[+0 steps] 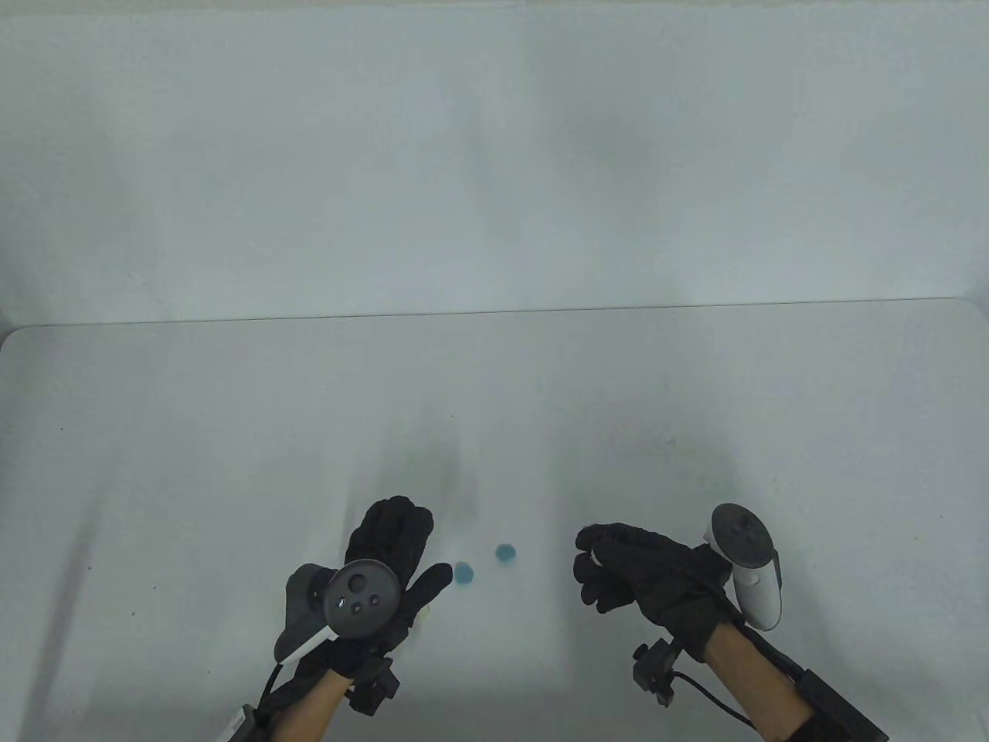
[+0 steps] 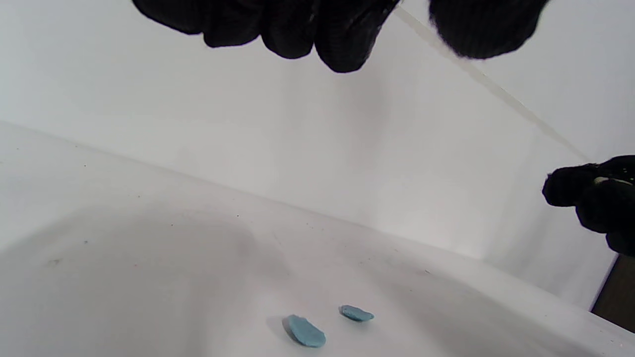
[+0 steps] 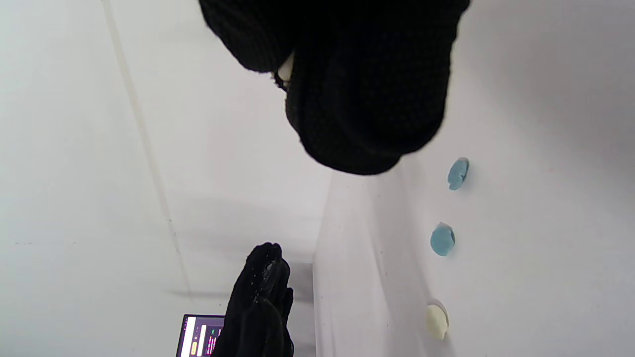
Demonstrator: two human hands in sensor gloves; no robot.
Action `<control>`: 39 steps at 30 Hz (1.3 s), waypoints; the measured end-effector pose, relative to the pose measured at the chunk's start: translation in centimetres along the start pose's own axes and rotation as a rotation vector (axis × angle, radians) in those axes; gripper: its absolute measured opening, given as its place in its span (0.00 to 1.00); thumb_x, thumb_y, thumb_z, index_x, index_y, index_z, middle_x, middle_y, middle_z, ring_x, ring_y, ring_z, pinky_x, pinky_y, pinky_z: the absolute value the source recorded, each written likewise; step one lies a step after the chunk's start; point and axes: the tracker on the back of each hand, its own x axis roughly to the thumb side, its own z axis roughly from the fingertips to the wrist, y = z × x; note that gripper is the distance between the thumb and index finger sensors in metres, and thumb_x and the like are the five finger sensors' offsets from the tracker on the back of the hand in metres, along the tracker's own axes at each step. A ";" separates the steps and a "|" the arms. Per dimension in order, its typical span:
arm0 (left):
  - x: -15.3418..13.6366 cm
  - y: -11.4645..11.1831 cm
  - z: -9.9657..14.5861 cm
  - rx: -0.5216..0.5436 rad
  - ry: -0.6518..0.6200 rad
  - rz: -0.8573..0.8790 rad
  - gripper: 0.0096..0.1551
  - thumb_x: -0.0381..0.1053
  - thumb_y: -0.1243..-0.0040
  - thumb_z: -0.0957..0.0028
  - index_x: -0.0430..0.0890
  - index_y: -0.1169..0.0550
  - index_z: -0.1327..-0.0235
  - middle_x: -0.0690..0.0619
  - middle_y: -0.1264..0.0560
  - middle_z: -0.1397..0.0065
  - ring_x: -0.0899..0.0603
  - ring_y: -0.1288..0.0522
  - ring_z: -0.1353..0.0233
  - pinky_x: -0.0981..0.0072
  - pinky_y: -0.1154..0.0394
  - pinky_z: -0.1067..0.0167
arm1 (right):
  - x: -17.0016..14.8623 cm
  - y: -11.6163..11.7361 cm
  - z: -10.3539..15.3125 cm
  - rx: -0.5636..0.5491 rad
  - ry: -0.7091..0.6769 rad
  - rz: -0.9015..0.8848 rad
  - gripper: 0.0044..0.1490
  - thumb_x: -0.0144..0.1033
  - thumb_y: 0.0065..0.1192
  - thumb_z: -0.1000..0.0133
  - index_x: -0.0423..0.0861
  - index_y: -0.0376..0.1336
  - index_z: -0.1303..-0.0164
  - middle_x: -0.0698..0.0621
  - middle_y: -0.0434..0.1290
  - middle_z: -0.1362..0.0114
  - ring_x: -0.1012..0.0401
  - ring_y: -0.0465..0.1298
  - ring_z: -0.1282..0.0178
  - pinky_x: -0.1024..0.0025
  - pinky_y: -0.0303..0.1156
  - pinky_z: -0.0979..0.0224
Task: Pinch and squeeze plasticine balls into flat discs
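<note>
left hand [image 1: 382,568] hovering lower left, grip apart, holding nothing | two blue discs [image 1: 464,573] [image 1: 506,553] lying on counter [image 1: 232,433] lower centre | right hand [image 1: 641,576] curling, grip pinching pale plasticine [image 3: 285,72]; oversqueezing risks tearing it

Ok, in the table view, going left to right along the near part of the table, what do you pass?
Left hand → blue disc beside its thumb → second blue disc → right hand.
</note>
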 end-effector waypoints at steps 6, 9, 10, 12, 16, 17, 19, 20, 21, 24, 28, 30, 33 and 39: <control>-0.1 0.0 0.0 -0.001 0.005 -0.002 0.45 0.61 0.50 0.42 0.37 0.38 0.18 0.32 0.46 0.16 0.23 0.47 0.18 0.34 0.45 0.27 | -0.7 -0.1 0.0 0.020 0.037 -0.084 0.27 0.35 0.51 0.34 0.37 0.61 0.27 0.40 0.75 0.35 0.51 0.81 0.44 0.68 0.84 0.44; -0.1 0.0 0.0 -0.005 0.009 -0.007 0.45 0.62 0.51 0.42 0.37 0.38 0.17 0.32 0.46 0.16 0.23 0.48 0.18 0.34 0.46 0.27 | -0.8 -0.2 -0.1 0.029 0.040 -0.066 0.28 0.36 0.50 0.33 0.37 0.61 0.26 0.38 0.74 0.34 0.50 0.80 0.42 0.66 0.84 0.42; -0.1 0.0 0.0 -0.004 0.009 -0.007 0.45 0.62 0.51 0.42 0.37 0.38 0.17 0.32 0.46 0.16 0.23 0.48 0.18 0.34 0.46 0.27 | -0.8 -0.2 0.0 0.033 0.042 -0.074 0.28 0.37 0.49 0.33 0.37 0.61 0.27 0.38 0.74 0.33 0.49 0.80 0.42 0.66 0.84 0.42; -0.1 0.0 -0.1 -0.004 0.009 -0.004 0.45 0.62 0.50 0.42 0.37 0.38 0.17 0.32 0.46 0.16 0.23 0.48 0.18 0.34 0.46 0.27 | -0.7 -0.1 0.0 0.039 0.041 -0.081 0.29 0.39 0.50 0.33 0.37 0.61 0.26 0.37 0.73 0.33 0.48 0.80 0.42 0.65 0.83 0.42; -0.1 0.0 0.0 -0.006 0.009 -0.007 0.45 0.62 0.50 0.42 0.36 0.38 0.17 0.32 0.46 0.16 0.23 0.48 0.18 0.34 0.46 0.27 | -0.7 -0.2 0.1 0.040 0.028 -0.145 0.41 0.55 0.53 0.35 0.35 0.59 0.23 0.35 0.72 0.30 0.47 0.79 0.39 0.66 0.83 0.41; -0.1 0.0 -0.1 -0.006 0.008 -0.005 0.45 0.62 0.50 0.42 0.37 0.38 0.17 0.32 0.46 0.16 0.23 0.48 0.18 0.34 0.46 0.27 | -0.6 -0.3 0.2 0.038 0.027 -0.148 0.41 0.54 0.55 0.36 0.36 0.59 0.24 0.35 0.72 0.29 0.46 0.79 0.39 0.66 0.83 0.42; -0.1 -0.1 -0.1 -0.008 0.008 -0.002 0.45 0.62 0.50 0.42 0.37 0.38 0.17 0.32 0.46 0.16 0.23 0.48 0.18 0.34 0.46 0.27 | -0.3 -0.5 0.2 0.011 0.016 -0.094 0.36 0.49 0.61 0.38 0.39 0.62 0.27 0.40 0.75 0.32 0.51 0.83 0.42 0.72 0.85 0.46; -0.1 -0.1 0.0 -0.009 0.008 -0.004 0.45 0.61 0.50 0.42 0.37 0.38 0.17 0.32 0.46 0.16 0.23 0.48 0.18 0.34 0.46 0.27 | -0.2 -0.5 0.3 0.001 0.010 -0.078 0.33 0.47 0.62 0.38 0.40 0.63 0.28 0.41 0.77 0.34 0.53 0.84 0.44 0.74 0.86 0.47; -0.1 -0.1 0.0 -0.009 0.008 -0.006 0.45 0.62 0.50 0.42 0.37 0.38 0.17 0.32 0.46 0.16 0.23 0.48 0.18 0.34 0.46 0.27 | 0.0 -0.5 0.3 -0.009 0.006 -0.074 0.31 0.44 0.63 0.39 0.41 0.64 0.30 0.43 0.78 0.36 0.55 0.85 0.46 0.76 0.86 0.49; -0.1 -0.1 -0.1 -0.012 0.005 0.000 0.45 0.61 0.50 0.42 0.37 0.38 0.17 0.32 0.46 0.16 0.23 0.47 0.18 0.34 0.46 0.27 | 0.3 -0.5 0.4 -0.031 -0.010 -0.040 0.28 0.42 0.65 0.40 0.41 0.67 0.34 0.46 0.81 0.43 0.60 0.87 0.51 0.80 0.88 0.53; 0.0 -0.2 -0.1 -0.015 0.002 -0.006 0.45 0.61 0.50 0.42 0.37 0.38 0.17 0.32 0.46 0.16 0.23 0.47 0.18 0.34 0.45 0.27 | 0.5 -0.6 0.4 -0.044 -0.012 -0.024 0.27 0.40 0.65 0.40 0.41 0.67 0.34 0.47 0.82 0.44 0.60 0.87 0.53 0.80 0.88 0.54; -0.1 -0.2 -0.1 -0.015 0.002 -0.001 0.45 0.61 0.50 0.42 0.37 0.38 0.17 0.32 0.46 0.16 0.23 0.48 0.18 0.34 0.46 0.27 | 0.4 -0.6 0.4 -0.064 -0.012 -0.001 0.28 0.40 0.64 0.40 0.40 0.66 0.32 0.48 0.82 0.44 0.61 0.87 0.53 0.80 0.88 0.54; 0.0 -0.2 0.0 -0.015 0.003 -0.008 0.45 0.61 0.50 0.42 0.37 0.39 0.17 0.32 0.46 0.16 0.23 0.48 0.18 0.34 0.46 0.27 | 0.1 -0.6 0.4 -0.070 0.003 -0.042 0.31 0.38 0.61 0.38 0.38 0.62 0.28 0.48 0.80 0.41 0.59 0.85 0.49 0.77 0.87 0.49; -0.1 -0.3 -0.1 -0.018 0.004 -0.006 0.45 0.61 0.50 0.42 0.37 0.39 0.17 0.32 0.46 0.16 0.23 0.48 0.18 0.34 0.46 0.27 | 0.0 -0.8 0.3 -0.046 0.015 -0.065 0.39 0.49 0.57 0.36 0.33 0.60 0.25 0.39 0.75 0.35 0.50 0.81 0.44 0.69 0.84 0.43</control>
